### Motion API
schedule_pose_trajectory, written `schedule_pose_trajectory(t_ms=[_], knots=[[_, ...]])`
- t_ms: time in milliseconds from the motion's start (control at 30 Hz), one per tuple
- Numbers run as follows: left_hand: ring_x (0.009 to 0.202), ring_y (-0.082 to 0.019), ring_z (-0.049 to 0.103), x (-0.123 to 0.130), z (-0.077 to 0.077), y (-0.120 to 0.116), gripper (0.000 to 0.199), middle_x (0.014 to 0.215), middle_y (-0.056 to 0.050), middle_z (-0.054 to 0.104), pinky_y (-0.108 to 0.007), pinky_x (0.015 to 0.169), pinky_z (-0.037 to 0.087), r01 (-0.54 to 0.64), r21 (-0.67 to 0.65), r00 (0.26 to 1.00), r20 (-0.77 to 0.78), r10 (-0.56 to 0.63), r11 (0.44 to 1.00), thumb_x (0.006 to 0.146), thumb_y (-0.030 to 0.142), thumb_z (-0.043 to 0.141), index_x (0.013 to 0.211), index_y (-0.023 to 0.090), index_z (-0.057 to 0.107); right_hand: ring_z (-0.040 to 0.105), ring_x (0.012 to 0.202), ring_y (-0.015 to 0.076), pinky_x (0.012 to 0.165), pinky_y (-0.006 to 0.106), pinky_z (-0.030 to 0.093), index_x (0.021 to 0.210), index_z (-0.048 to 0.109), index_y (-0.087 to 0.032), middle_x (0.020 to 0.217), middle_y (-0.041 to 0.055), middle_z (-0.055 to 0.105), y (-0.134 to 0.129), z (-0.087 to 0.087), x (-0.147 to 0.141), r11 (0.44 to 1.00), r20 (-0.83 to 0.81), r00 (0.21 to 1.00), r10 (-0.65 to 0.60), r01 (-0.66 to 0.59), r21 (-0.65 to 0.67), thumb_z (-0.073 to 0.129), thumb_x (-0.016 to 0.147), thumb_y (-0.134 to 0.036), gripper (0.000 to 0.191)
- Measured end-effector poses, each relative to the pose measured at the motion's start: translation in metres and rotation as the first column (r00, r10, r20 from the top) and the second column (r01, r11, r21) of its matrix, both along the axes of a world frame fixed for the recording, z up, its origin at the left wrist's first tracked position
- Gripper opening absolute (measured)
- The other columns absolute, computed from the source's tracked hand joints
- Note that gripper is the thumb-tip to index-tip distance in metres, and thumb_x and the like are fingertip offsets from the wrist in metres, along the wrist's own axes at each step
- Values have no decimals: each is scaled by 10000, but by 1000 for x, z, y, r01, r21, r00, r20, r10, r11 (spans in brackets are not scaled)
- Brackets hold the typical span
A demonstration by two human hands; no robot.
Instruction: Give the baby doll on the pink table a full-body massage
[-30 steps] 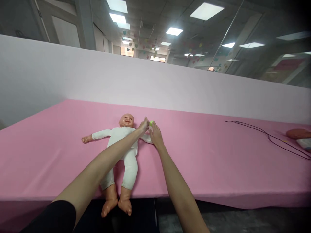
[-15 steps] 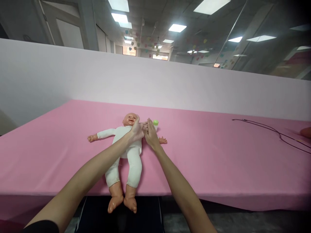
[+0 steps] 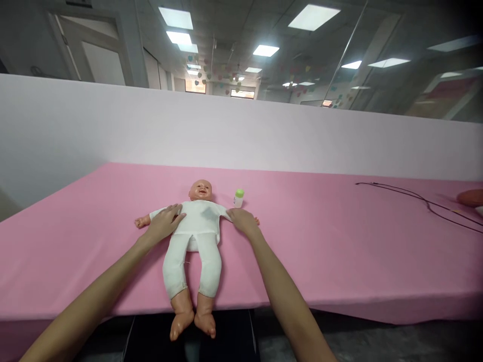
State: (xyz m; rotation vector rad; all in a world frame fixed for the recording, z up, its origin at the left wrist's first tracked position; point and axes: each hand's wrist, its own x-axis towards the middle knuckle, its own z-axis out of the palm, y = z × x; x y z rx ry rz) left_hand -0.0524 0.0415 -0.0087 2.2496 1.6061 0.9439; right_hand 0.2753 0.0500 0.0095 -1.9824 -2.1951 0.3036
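Note:
A baby doll [image 3: 200,221] in a white cloth top and trousers lies on its back, head away from me, its bare feet over the near table edge. Its arms are stretched out sideways, and a grey patch shows on its chest. My left hand [image 3: 165,223] rests with fingers apart across the doll's arm and side at the left. Over the doll's other arm lies my right hand [image 3: 243,220], flat, with its fingertips partly hidden. Just beyond that hand stands a small white bottle with a green cap [image 3: 239,198], touched by neither hand.
Pink cloth covers the table [image 3: 320,241]. A white partition [image 3: 264,136] rises along its far side, with glass above. Thin black cords [image 3: 415,193] lie at the right, near an orange-brown object [image 3: 470,197] cut off by the frame edge.
My hands were together above the doll's chest and shoulder; they have parted and come down onto its two arms. The bottle and the doll's chest are now uncovered.

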Motion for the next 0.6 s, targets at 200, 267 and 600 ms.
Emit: schedule_pose_trajectory(t_ms=[200,267,600], knots=[[857,-306,704,-59,7,5,279,1000,-92,772,-360,726,474,-211,-107,932,-321,167,972,931,486,563,967,269,734,672,1131,296,850,331,471,1028,726,-152,1168,185,734,-4,25,43,985,74,983,-170,171,-4,414,1092,-475,454],[774,-295,683,-79,10,8,269,914,-89,760,-340,656,428,-314,-182,904,-357,235,932,859,521,644,875,260,707,676,1148,324,864,359,480,1051,729,-139,1160,205,733,-6,30,49,957,120,953,-277,285,-60,426,1081,-526,492],[865,-289,686,-100,-4,19,643,960,-88,733,-327,665,478,-294,-109,952,52,301,950,670,603,810,1185,225,738,672,612,265,637,372,502,891,637,-180,621,72,677,-2,22,56,935,-458,820,-342,249,-253,819,816,-598,462]])
